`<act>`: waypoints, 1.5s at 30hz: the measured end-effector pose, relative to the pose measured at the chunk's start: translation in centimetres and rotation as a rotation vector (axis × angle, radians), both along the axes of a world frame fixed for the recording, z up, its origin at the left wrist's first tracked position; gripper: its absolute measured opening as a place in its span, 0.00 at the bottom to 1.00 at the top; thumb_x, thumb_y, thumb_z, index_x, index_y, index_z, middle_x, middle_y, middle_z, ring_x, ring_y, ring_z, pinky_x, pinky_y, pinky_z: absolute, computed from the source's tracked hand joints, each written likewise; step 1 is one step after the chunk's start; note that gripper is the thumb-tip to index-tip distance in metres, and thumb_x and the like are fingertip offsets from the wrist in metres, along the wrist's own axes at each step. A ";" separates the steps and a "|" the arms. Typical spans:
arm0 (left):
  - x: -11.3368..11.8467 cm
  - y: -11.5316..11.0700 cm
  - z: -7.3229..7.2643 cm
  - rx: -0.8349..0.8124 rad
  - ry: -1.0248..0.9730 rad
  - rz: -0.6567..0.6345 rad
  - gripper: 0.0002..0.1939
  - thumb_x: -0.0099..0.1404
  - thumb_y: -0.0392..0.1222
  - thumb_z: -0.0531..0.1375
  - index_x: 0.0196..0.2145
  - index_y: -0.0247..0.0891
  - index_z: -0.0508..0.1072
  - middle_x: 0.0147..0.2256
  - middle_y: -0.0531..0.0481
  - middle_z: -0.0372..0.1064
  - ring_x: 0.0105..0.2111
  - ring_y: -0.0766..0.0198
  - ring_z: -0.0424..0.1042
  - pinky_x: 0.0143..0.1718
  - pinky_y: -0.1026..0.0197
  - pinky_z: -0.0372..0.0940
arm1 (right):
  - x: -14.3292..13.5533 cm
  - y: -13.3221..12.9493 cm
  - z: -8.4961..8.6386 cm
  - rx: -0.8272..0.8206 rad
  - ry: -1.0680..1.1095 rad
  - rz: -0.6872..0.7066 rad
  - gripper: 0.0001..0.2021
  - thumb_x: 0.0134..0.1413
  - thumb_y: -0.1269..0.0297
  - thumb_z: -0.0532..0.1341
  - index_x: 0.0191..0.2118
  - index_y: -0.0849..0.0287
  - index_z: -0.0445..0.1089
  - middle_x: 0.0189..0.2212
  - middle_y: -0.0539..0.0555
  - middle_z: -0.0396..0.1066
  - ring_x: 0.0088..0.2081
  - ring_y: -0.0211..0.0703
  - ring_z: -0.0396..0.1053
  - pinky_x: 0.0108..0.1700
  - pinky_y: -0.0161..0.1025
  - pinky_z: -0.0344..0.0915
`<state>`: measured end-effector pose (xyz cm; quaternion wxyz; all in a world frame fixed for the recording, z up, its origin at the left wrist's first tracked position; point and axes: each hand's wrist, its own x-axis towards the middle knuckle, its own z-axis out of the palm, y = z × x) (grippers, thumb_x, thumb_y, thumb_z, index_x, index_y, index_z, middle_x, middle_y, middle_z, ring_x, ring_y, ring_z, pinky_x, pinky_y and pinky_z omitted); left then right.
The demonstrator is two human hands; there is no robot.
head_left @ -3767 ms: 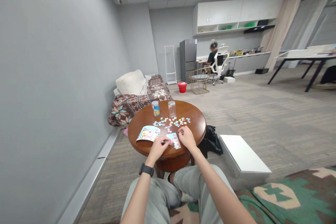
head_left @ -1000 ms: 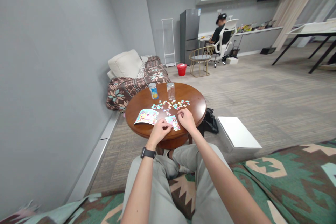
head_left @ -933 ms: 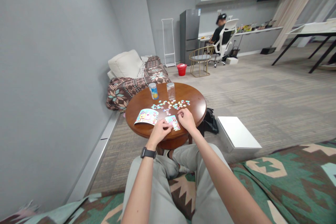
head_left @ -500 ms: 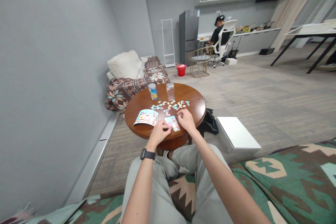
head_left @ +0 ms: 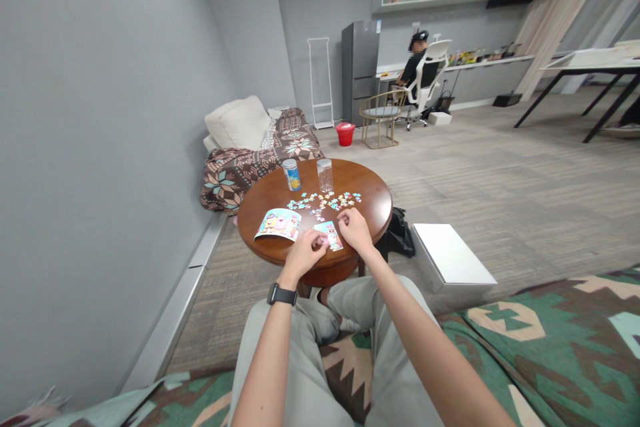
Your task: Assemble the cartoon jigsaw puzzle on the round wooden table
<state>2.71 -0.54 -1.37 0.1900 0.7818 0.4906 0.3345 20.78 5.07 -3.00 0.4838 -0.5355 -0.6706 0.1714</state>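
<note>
On the round brown table (head_left: pixel 260 192) lies a small joined puzzle section (head_left: pixel 332 236) with a pink and blue picture. My left hand (head_left: pixel 306 253) is at its left edge, fingers curled together; anything between the fingertips is too small to make out. My right hand (head_left: pixel 355 229) rests at its right side with fingers curled in, their tips hidden. Loose puzzle pieces (head_left: pixel 344 200) are scattered beyond the hands. A curved picture sheet (head_left: pixel 279 223) lies left of my left hand. Behind stand a blue-labelled jar (head_left: pixel 291 175) and a clear jar (head_left: pixel 325 176), both with lids.
A white box (head_left: pixel 453 253) and a black bag (head_left: pixel 400 233) are on the floor to the right. Behind the table are a draped couch (head_left: pixel 250 170), a red bucket (head_left: pixel 345 134) and a wire-framed chair (head_left: pixel 381 112). A person (head_left: pixel 413 67) sits at the far counter.
My left fingers have shifted slightly at the left edge of the puzzle section. My right hand and the loose pieces look unchanged.
</note>
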 end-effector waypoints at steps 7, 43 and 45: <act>0.1 0.3 0.1 0.112 0.075 0.130 0.17 0.56 0.35 0.63 0.44 0.38 0.69 0.44 0.45 0.67 0.47 0.55 0.67 0.55 0.50 0.60 | 0.0 0.4 -0.3 0.022 -0.020 -0.078 0.07 0.49 0.73 0.55 0.30 0.58 0.69 0.33 0.54 0.65 0.37 0.45 0.66 0.45 0.42 0.65; 0.5 0.1 0.1 0.069 0.226 0.116 0.14 0.66 0.42 0.56 0.49 0.39 0.71 0.54 0.42 0.68 0.54 0.53 0.67 0.58 0.50 0.60 | 0.1 0.8 -0.7 -0.006 -0.135 -0.033 0.11 0.50 0.78 0.54 0.31 0.57 0.70 0.33 0.54 0.68 0.37 0.45 0.66 0.46 0.42 0.63; 0.6 0.0 0.1 0.078 0.231 0.123 0.14 0.68 0.43 0.54 0.50 0.40 0.71 0.55 0.42 0.67 0.54 0.53 0.67 0.58 0.50 0.60 | 0.1 0.9 -0.9 0.008 -0.132 -0.038 0.11 0.50 0.78 0.54 0.31 0.57 0.70 0.34 0.55 0.68 0.38 0.46 0.66 0.46 0.43 0.64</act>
